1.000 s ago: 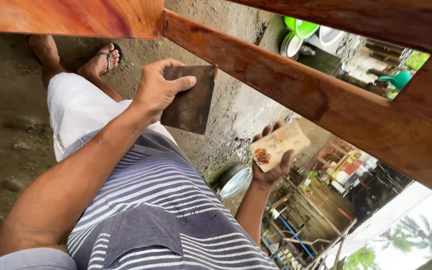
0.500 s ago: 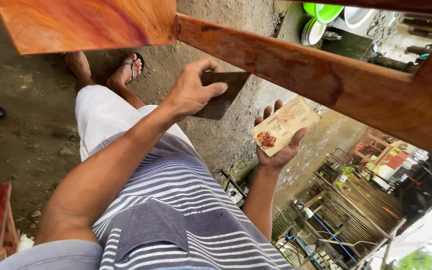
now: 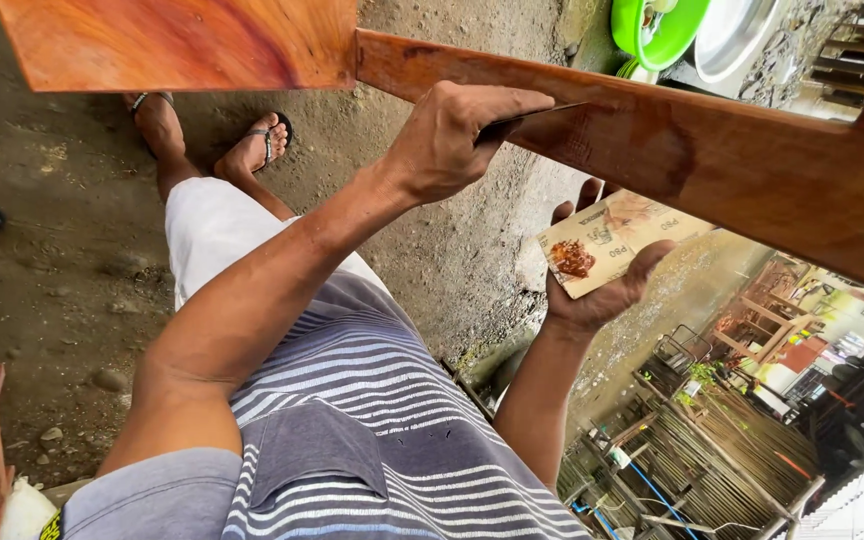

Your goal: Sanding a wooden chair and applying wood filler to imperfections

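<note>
Clearly the work in hand was sanding: a dark sheet of sandpaper (image 3: 517,122) was pressed flat against the upper edge of the reddish wooden rail (image 3: 712,160), near where that rail met the wide board (image 3: 182,45) at the top left corner of the frame; only a thin dark strip of the sheet showed beyond the fingers. The left hand (image 3: 457,135) was closed over it, fingers curled and thumb stretched along the rail's edge, gripping the sheet against the wood; the right hand (image 3: 592,285) sat below the rail's lower edge, half open, palm up, cradling a second sheet, a tan folded piece of sandpaper (image 3: 612,240) with a reddish-brown patch of dust on it. Judging by the look of things, the job was partway along; the rail appeared smooth and richly coloured near the joint, with paler, duller patches further along toward its right end, so that stretch probably remained. Beneath lay a dirt floor (image 3: 62,270), the person's feet in sandals (image 3: 272,140), and green and white basins (image 3: 692,35) beyond the rail.
</note>
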